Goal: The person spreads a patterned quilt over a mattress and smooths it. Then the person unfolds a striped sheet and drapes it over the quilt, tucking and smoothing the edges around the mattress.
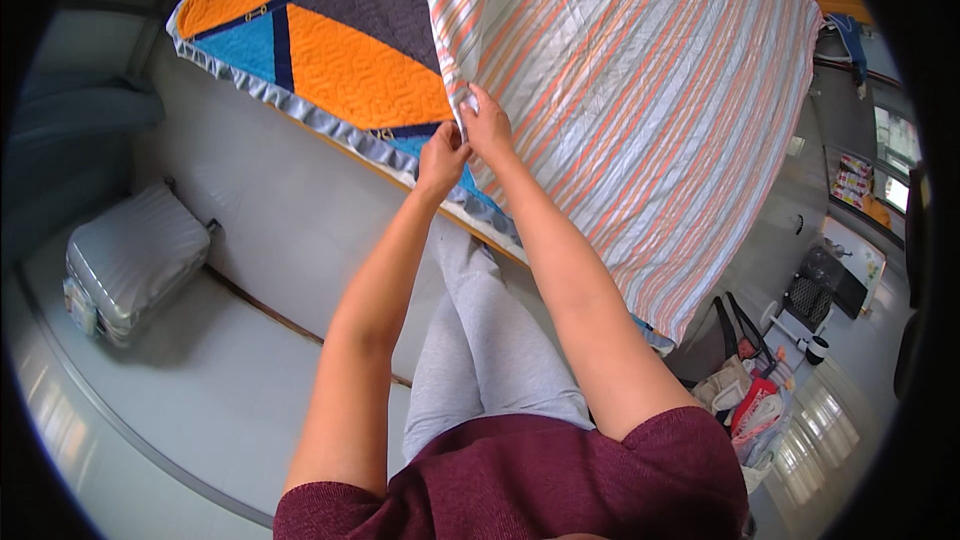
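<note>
A striped bed sheet [637, 105] in white, orange and grey covers the right part of the bed. Its left edge crosses a quilted mattress cover [345, 75] patterned in orange, blue and dark grey, with navy bands that bear writing. At that edge my right hand [489, 126] grips a gathered fold of the sheet. My left hand [442, 159] sits just beside it, lower and to the left, its fingertips pinched on the same edge. The fingers hide part of the fold. A gathered pale skirt [330, 120] trims the cover along the near side.
A silver hard-shell suitcase [139, 255] lies on the floor at left. A wooden bed edge [360, 157] runs before my legs. Bags and cloth items [750, 397] are piled at lower right, near a black mesh basket [810, 300]. A dark blue fabric [82, 112] hangs at far left.
</note>
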